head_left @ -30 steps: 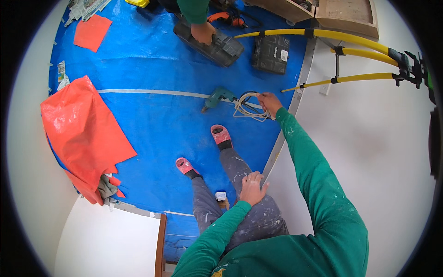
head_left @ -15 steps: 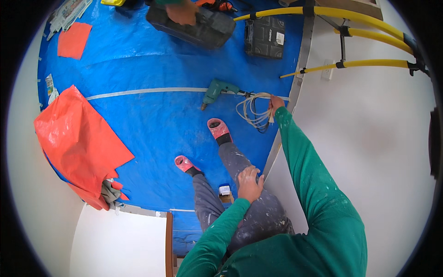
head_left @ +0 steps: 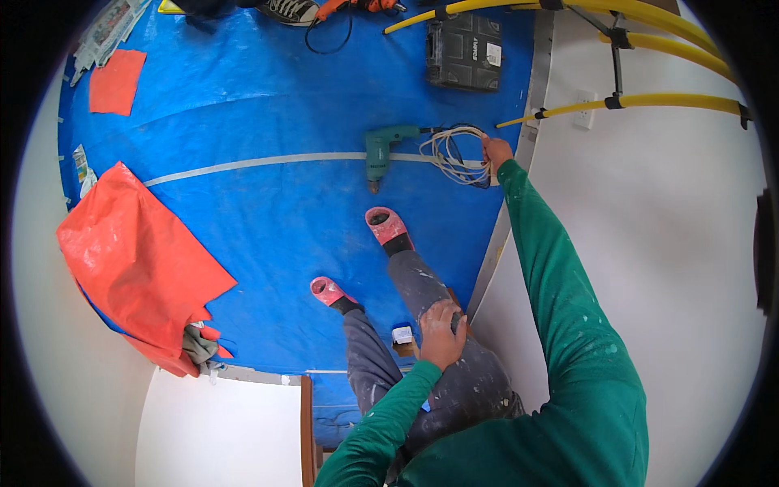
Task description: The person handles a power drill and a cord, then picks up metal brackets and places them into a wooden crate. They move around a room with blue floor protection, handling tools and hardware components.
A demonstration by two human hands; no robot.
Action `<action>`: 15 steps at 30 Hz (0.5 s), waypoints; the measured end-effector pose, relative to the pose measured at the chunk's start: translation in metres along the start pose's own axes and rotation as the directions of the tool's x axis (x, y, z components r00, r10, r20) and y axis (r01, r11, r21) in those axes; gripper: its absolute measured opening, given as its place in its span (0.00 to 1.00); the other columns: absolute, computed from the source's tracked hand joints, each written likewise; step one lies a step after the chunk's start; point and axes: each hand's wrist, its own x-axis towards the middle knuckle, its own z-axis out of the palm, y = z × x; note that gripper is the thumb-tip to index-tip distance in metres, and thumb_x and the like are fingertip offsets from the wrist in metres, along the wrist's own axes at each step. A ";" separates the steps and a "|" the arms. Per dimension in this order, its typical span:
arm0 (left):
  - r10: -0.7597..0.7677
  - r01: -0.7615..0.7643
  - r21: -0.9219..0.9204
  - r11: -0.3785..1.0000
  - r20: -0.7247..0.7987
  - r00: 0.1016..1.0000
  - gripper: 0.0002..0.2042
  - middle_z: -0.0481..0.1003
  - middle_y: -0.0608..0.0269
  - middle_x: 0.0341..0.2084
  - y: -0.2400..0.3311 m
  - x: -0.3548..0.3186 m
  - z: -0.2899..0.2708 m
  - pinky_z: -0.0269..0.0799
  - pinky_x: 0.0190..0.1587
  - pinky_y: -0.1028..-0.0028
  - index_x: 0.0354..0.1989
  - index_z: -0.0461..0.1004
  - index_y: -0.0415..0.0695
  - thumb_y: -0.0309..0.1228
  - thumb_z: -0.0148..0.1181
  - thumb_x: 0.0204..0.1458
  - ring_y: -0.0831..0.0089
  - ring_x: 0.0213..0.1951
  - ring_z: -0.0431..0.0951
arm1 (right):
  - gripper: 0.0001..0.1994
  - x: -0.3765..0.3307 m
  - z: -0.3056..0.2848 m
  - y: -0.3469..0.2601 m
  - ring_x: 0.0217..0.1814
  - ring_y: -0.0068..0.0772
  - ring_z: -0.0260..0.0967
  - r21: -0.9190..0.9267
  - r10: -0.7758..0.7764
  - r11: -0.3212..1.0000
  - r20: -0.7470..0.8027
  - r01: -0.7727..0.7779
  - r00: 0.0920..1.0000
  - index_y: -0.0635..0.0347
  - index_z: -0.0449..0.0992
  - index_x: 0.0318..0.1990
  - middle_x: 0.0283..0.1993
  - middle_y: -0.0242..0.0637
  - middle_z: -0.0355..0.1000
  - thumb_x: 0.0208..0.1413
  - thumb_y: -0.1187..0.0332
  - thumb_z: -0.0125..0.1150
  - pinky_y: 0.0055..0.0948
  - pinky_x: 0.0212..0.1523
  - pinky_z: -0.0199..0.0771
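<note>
My right hand [head_left: 494,151] reaches far forward along the wall's foot and closes on the coiled white cable [head_left: 454,156] of a green power drill [head_left: 380,152] that lies on the blue tarp [head_left: 268,219]. My left hand [head_left: 442,333] rests flat on my paint-speckled grey trouser leg [head_left: 422,284], fingers spread, with nothing seen in it. A small white and blue object [head_left: 402,334] lies just left of that hand. My pink shoes [head_left: 386,226] stand on the tarp.
A black tool case [head_left: 464,50] lies beyond the drill. Yellow bars [head_left: 649,101] cross the white wall [head_left: 673,243] at upper right. An orange sheet [head_left: 134,260] lies on the left, a smaller orange piece [head_left: 116,81] farther back. An orange tool with a cord [head_left: 345,10] is at the top.
The view has shifted forward. Another person's hand and the open case at the top have gone out of view. My right hand stays at the cable; my left stays on my leg.
</note>
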 end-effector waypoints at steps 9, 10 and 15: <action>-0.029 0.028 -0.014 1.000 -0.023 0.999 0.12 0.73 0.49 0.54 0.001 0.004 -0.005 0.60 0.63 0.51 0.47 0.75 0.41 0.31 0.63 0.56 0.49 0.60 0.69 | 0.18 -0.031 0.095 -0.038 0.18 0.32 0.59 0.050 0.153 0.979 0.448 -0.195 0.881 0.58 0.70 0.26 0.20 0.31 0.63 0.68 0.58 0.58 0.42 0.28 0.72; -0.025 0.024 -0.010 1.000 -0.025 0.999 0.12 0.73 0.49 0.54 0.000 0.004 -0.006 0.60 0.62 0.51 0.46 0.75 0.41 0.31 0.63 0.56 0.48 0.60 0.69 | 0.18 -0.027 0.088 -0.036 0.18 0.31 0.58 0.102 0.168 0.967 0.430 -0.233 0.887 0.58 0.70 0.27 0.20 0.30 0.62 0.68 0.58 0.57 0.41 0.28 0.71; -0.020 0.018 -0.035 0.999 -0.037 0.999 0.12 0.73 0.48 0.54 -0.005 0.005 -0.004 0.60 0.63 0.51 0.47 0.75 0.41 0.31 0.62 0.57 0.47 0.60 0.69 | 0.17 -0.001 0.018 -0.007 0.21 0.29 0.59 0.163 0.195 0.956 0.261 -0.242 0.945 0.57 0.69 0.30 0.23 0.30 0.62 0.69 0.56 0.57 0.40 0.29 0.72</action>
